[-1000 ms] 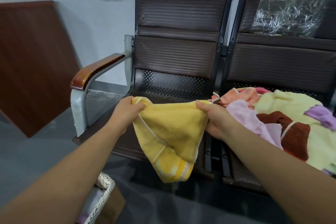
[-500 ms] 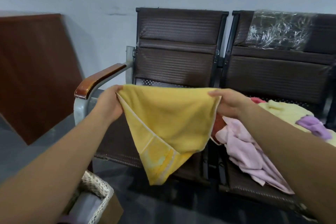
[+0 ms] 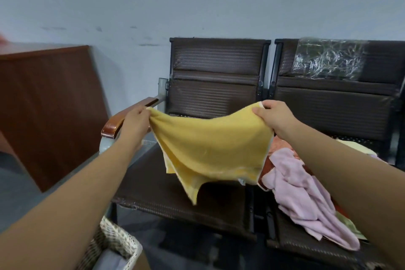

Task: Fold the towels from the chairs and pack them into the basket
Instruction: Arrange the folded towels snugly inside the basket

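Observation:
A yellow towel [image 3: 210, 149] hangs spread in the air above the left chair's seat [image 3: 157, 184]. My left hand [image 3: 134, 125] pinches its left corner and my right hand [image 3: 274, 116] pinches its right corner. The towel's lower edge droops toward the seat. On the right chair [image 3: 328, 103] lies a heap of towels, with a pink towel [image 3: 304, 199] draped over the seat's front and a red-brown one partly hidden beneath it. The woven basket [image 3: 114, 241] with a lace rim stands on the floor at the bottom left, partly behind my left arm.
The left chair has a wooden armrest [image 3: 122, 120] on a grey metal post. A crinkled plastic sheet [image 3: 328, 59] covers part of the right chair's backrest. A brown wooden panel [image 3: 43, 105] leans against the wall at the left.
My hands have moved apart and lifted, stretching the yellow towel wider. Its hanging point has risen and swung outward. The view has tilted upward.

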The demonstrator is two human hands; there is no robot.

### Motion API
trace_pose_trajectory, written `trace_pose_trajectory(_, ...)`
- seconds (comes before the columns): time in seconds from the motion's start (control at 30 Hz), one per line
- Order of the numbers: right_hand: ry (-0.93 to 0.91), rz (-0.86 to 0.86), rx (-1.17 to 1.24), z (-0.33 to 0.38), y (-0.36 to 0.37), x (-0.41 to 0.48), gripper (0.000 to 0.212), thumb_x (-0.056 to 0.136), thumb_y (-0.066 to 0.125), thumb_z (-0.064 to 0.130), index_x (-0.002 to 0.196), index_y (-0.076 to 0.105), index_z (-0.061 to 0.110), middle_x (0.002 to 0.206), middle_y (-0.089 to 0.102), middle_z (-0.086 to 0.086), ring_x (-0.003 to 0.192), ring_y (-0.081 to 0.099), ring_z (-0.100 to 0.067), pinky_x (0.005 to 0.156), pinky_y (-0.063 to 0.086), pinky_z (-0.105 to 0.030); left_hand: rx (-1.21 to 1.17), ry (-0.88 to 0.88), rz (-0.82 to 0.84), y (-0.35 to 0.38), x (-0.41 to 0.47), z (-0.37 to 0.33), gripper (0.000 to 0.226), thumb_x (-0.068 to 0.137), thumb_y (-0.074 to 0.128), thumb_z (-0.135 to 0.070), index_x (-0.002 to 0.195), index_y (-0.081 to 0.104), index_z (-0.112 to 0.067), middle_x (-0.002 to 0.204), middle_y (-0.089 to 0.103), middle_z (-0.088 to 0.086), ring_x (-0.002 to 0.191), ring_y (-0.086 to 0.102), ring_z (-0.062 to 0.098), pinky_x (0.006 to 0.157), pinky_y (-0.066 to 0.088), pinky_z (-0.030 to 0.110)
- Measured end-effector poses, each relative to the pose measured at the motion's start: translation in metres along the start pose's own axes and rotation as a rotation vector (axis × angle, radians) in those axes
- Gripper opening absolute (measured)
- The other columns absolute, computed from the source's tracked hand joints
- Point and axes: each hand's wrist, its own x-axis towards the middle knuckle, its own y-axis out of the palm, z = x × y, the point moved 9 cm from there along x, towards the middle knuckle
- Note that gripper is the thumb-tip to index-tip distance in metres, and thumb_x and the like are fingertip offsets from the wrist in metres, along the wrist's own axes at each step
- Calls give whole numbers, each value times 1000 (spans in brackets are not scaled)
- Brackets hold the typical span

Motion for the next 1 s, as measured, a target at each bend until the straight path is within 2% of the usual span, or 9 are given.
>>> trace_pose_trajectory(0.07, 85, 19, 15, -12, 2, 2, 24, 90, 74, 26, 103, 73, 5, 92, 70, -7, 86, 66, -22, 79, 56, -35, 217, 71, -46, -9, -1, 1, 23, 94, 44, -14, 96, 66, -11, 88, 66, 13, 84, 61, 27, 82, 56, 44)
trace_pose_trajectory(0.17, 186, 3, 158, -26, 1, 0, 47, 84, 81, 26, 122, 65, 4, 108, 69, -10, 98, 67, -28, 89, 57, -42, -32, -53, -45, -12, 0, 16, 24, 94, 45, -2, 111, 58, -13, 79, 57, 10, 68, 57, 20, 65, 54, 34)
trace_pose_trajectory(0.23, 212, 121, 363, -28, 11, 0, 38, 86, 77, 14, 119, 65, 1, 112, 69, -16, 103, 68, -31, 89, 57, -42, -144, -68, 0, -10, 2, 20, 30, 95, 48, 1, 119, 57, -15, 75, 51, 6, 59, 48, 14, 59, 48, 28)
trace_pose_trajectory(0.3, 217, 336, 412, -24, 25, -7, 28, 88, 69, 0, 115, 68, 1, 113, 70, -20, 105, 69, -30, 90, 56, -38, -68, 18, 70, -11, 6, 18, 25, 96, 57, -2, 118, 66, -11, 76, 59, 5, 69, 55, 16, 70, 53, 28)
trace_pose_trajectory(0.37, 127, 432, 64, -24, 31, -10, 34, 88, 69, -3, 120, 69, 6, 115, 69, -12, 109, 65, -25, 96, 50, -36, 94, 87, 128, -13, 8, 19, 26, 91, 69, -6, 113, 71, -20, 85, 70, 7, 83, 62, 18, 87, 54, 34)
trace_pose_trajectory(0.43, 12, 320, -289, -24, 26, 0, 34, 87, 74, 4, 120, 71, 12, 116, 65, -6, 108, 58, -21, 94, 46, -34, 339, 126, 159, -11, 13, 21, 31, 85, 76, -8, 111, 71, -24, 96, 73, 6, 89, 66, 18, 82, 55, 33)
trace_pose_trajectory(0.6, -94, 96, -435, -29, 39, 34, 25, 83, 80, 16, 107, 76, 15, 111, 70, -7, 102, 60, -21, 86, 45, -29, 821, 249, 93, 5, 41, 10, 22, 91, 67, -10, 112, 75, -14, 101, 71, 3, 81, 60, 17, 75, 44, 27)
trace_pose_trajectory(0.8, -101, -102, -263, -29, 50, 77, 21, 95, 67, 19, 114, 74, 11, 110, 72, -8, 104, 63, -23, 96, 49, -37, 673, 182, -67, 12, 94, -1, 22, 93, 65, -14, 113, 75, -15, 107, 72, 11, 87, 58, 19, 76, 43, 28)
trace_pose_trajectory(1.0, -191, -127, 65, 11, 43, 104, 24, 97, 62, 8, 116, 73, 16, 112, 71, -4, 106, 62, -16, 90, 47, -26, 409, 321, -236, -5, 104, -56, 35, 86, 53, -2, 104, 78, -18, 103, 74, 1, 100, 64, 16, 80, 44, 15)
